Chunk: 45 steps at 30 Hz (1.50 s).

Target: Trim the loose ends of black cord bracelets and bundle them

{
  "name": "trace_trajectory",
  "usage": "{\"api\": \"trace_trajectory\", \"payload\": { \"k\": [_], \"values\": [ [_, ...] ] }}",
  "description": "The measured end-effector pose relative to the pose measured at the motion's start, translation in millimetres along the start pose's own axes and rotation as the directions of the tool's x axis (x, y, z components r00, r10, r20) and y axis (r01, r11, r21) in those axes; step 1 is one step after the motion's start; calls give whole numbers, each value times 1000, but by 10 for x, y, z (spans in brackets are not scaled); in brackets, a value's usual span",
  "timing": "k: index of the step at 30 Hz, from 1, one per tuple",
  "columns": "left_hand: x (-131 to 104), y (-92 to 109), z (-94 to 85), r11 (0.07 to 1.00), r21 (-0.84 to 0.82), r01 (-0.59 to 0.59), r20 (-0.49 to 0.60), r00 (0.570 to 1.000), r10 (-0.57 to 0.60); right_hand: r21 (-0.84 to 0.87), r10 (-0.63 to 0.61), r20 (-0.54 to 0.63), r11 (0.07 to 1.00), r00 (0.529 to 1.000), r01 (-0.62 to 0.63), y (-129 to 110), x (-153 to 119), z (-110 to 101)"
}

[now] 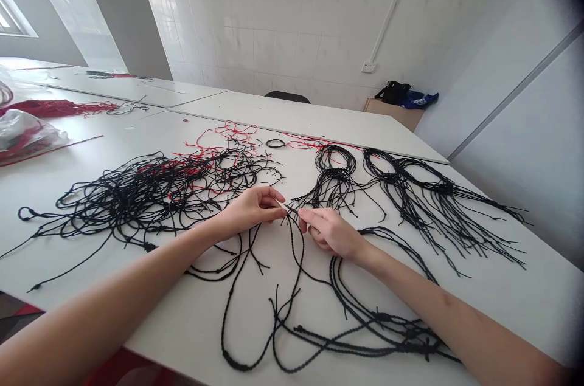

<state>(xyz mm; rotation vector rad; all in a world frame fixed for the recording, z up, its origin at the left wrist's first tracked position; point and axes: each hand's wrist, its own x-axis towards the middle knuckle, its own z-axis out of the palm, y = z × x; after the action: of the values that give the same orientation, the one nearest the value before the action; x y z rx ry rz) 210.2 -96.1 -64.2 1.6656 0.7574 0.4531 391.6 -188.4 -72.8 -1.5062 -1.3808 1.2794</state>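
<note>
Head view: your left hand (258, 211) and right hand (331, 229) have fingers pinched on a thin black braided cord (292, 211) over the white table (182, 325); you're apparently knotting, and tightening probably calls for even tension.

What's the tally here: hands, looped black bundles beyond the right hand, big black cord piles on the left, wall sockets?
Left hand and right hand: 2
Looped bundles: 3
Cord pile: 1
Wall socket: 1
Total: 7

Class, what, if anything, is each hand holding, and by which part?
The left hand and right hand pinch black cord; exactly which part is too small to tell.
</note>
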Motion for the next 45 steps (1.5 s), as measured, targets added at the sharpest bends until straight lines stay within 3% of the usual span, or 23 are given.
{"api": "trace_trajectory", "payload": {
  "k": [6, 12, 15, 20, 28, 37, 45],
  "values": [
    [-1, -14, 11, 997, 32, -72, 37, 997, 70, 9, -10, 6, 1000, 1000, 10, 24, 0, 1],
    [25, -118, 92, 969, -140, -203, 30, 977, 209, 58, 15, 32, 998, 999, -17, -21, -3, 10],
    [28, -145, 101, 965, -127, -230, 43, 970, 237, 88, 28, 60, 996, 998, -34, -37, 0, -3],
    [15, -104, 72, 986, -14, -167, 50, 985, 168, 112, 40, 122, 992, 992, -54, -28, -4, -45],
    [-24, -14, 83, 998, -2, -68, 26, 997, 68, 123, 47, 209, 990, 977, -74, -16, -8, -125],
    [-7, -26, 81, 999, 11, -49, 42, 998, 49, 120, 32, 213, 991, 977, -59, -8, 0, -117],
    [-8, -42, 68, 992, -32, -125, 95, 987, 127, 137, 34, 193, 989, 981, -61, -8, 8, -108]
  ]
}}
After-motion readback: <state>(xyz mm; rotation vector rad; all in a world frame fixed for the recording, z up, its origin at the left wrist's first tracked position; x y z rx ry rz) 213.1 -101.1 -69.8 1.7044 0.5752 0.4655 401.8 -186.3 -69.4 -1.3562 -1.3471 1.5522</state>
